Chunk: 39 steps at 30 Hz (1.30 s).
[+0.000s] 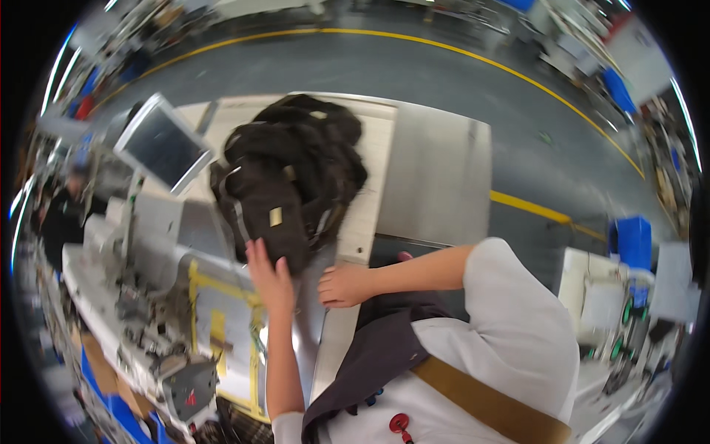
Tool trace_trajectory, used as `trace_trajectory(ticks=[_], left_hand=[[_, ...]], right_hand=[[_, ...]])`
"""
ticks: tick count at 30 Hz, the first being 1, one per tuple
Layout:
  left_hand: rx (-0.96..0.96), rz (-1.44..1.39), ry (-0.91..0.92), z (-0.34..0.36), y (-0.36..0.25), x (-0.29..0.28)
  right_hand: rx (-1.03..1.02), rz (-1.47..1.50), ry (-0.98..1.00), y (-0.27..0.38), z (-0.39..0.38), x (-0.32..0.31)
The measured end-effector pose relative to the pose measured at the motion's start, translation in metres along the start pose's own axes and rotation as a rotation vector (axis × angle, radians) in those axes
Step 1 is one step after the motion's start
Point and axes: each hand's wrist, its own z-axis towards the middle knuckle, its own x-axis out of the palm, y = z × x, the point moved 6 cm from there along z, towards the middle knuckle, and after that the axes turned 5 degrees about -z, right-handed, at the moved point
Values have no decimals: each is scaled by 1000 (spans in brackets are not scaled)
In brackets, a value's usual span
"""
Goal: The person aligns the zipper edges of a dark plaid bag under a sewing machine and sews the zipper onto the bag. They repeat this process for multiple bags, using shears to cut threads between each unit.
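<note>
Nearest: the wearer's light shirt [518, 325], dark apron [370, 359] over it, brown strap [481, 403] running across, small red round tag [399, 422] low on the front. Beyond it, a bench [381, 177] with a pale top and a bare metal panel [436, 170] at its right. Dark cloth pile [259, 185] sits on the bench left of that panel, heaped and folded, darkest at the far end; a small pale label [276, 217] shows on its near piece, a light line along the left side. Left hand [272, 281] at the pile's near edge, fingers extended and somewhat parted, fingertips over the cloth; no grip seen, firmness of contact cannot be told. Right hand [346, 286] by the bench's near edge, just right of the left hand and apart from the pile, fingers curled; whether anything is inside, cannot tell. Left of the hands, a plate [238, 362] edged in yellow, then a pale machine [100, 274]. Tilted screen [164, 144] beside the pile's upper left. Far left, another person [63, 222], blurred. Grey floor [333, 66] behind, yellow line [414, 38] curving across.
</note>
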Motion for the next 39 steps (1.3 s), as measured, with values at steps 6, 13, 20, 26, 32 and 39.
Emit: trace_trajectory(ticks=[6,13,20,26,32,39], left_hand=[[56,34,14,-55,13,-46],[173,228,17,-144,19,-75],[422,297,265,-207,-20,-20],[413,255,253,-200,-31,-15],[354,280,286,-194,-25,-21],[370,138,309,-196,-6,-6]], right_hand=[[-68,-51,-112,0,-3,10],[-96,-142,-151,3,-4,11],[-64,-196,-199,3,-12,9],[-22,-238,-239,1,-14,-1],[-215,-208,-338,54,-69,9],[1696,136,610,-104,-390,220]])
